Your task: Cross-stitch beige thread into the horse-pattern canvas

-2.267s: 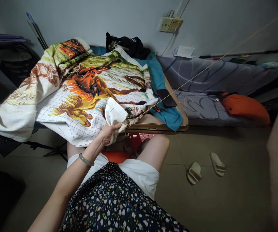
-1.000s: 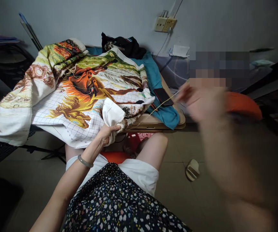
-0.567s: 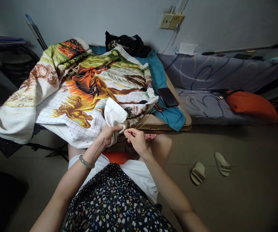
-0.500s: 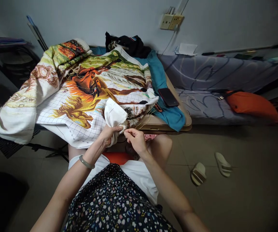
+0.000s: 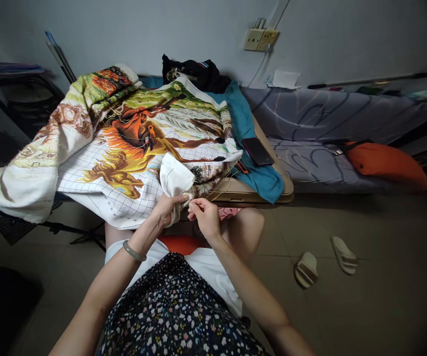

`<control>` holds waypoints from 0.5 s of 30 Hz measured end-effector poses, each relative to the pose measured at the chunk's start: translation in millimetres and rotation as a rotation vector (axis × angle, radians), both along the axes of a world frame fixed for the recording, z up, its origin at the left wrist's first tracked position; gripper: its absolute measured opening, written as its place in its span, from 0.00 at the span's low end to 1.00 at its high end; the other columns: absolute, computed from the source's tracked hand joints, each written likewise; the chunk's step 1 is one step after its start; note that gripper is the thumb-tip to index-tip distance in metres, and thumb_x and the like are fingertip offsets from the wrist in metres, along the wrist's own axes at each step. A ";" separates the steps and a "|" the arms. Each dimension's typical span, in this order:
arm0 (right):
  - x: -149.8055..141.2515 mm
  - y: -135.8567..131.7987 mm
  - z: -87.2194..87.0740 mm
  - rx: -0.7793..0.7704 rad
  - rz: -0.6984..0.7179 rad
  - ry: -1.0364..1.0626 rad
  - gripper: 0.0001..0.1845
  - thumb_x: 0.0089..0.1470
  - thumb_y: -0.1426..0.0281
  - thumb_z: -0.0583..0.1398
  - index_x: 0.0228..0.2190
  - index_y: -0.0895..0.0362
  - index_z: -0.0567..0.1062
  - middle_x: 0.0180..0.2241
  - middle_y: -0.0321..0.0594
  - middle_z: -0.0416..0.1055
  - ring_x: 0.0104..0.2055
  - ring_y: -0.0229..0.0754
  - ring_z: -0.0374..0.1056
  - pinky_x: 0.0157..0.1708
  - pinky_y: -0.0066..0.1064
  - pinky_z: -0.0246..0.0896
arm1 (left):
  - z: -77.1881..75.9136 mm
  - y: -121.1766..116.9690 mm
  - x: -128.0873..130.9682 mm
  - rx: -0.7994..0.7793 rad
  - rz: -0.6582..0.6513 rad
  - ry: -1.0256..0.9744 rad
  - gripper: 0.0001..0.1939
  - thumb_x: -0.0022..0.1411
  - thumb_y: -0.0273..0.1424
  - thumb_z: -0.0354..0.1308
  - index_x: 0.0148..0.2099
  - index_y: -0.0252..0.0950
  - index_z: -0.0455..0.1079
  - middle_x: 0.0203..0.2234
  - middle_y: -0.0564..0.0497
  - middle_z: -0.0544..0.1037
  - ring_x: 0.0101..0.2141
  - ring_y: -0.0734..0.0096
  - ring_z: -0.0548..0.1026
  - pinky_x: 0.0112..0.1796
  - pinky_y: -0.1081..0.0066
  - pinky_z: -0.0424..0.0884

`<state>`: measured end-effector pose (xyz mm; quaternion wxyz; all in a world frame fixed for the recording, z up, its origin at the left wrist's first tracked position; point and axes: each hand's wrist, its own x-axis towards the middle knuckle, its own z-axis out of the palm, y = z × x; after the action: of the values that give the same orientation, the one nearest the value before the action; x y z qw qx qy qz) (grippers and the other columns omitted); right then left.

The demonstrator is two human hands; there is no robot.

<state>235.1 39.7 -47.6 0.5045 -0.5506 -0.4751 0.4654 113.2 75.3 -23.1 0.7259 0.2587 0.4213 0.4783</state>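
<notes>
A large cross-stitch cloth (image 5: 194,128) with horses on a printed grid spreads over the table and hangs over its front edge. My left hand (image 5: 167,208) is closed on a bunched front fold of it, thumb on top, with a white corner flopped over above. Right beside that fold, my right hand (image 5: 206,216) is closed in a pinch at the cloth's edge. Whatever lies between its fingertips is too small to make out. Loose pale threads (image 5: 225,187) trail over the table edge to the right of the fold.
A dark phone (image 5: 258,151) and an orange-handled tool (image 5: 242,167) lie on the teal cloth (image 5: 269,184) at the table's right side. Farther right stands a sofa (image 5: 291,116) with an orange cushion (image 5: 384,165). Two slippers (image 5: 306,270) are on the floor.
The view has shifted slightly. My right hand has moved a little left, closer to the fold, its fingertips turned slightly. My left hand keeps its hold on the cloth.
</notes>
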 end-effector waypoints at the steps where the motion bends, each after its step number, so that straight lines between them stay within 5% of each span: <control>1: -2.0 -0.6 0.3 -0.009 -0.012 0.011 0.13 0.48 0.62 0.58 0.29 0.60 0.70 0.22 0.36 0.68 0.19 0.33 0.65 0.18 0.24 0.63 | -0.1 -0.2 0.1 0.001 -0.002 0.001 0.12 0.36 0.26 0.68 0.26 0.32 0.69 0.18 0.53 0.73 0.20 0.78 0.68 0.23 0.77 0.65; 9: -3.7 1.4 13.0 0.094 0.002 -0.156 0.13 0.50 0.69 0.55 0.40 0.57 0.64 0.24 0.35 0.70 0.24 0.37 0.70 0.23 0.25 0.67 | -6.1 -2.4 -1.2 0.143 -0.060 -0.016 0.20 0.32 0.24 0.68 0.33 0.33 0.71 0.28 0.49 0.76 0.29 0.71 0.72 0.32 0.72 0.68; 15: 4.4 17.4 23.4 0.042 0.131 -0.358 0.05 0.52 0.67 0.53 0.30 0.57 0.63 0.20 0.36 0.68 0.17 0.36 0.67 0.15 0.22 0.60 | -9.9 -4.7 1.3 0.262 -0.052 0.094 0.21 0.32 0.24 0.68 0.35 0.31 0.72 0.29 0.48 0.75 0.31 0.70 0.71 0.34 0.70 0.68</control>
<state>239.5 57.0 -24.2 0.3918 -0.5821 -0.6016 0.3817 114.5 70.6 -33.0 0.6777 0.3841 0.3818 0.4974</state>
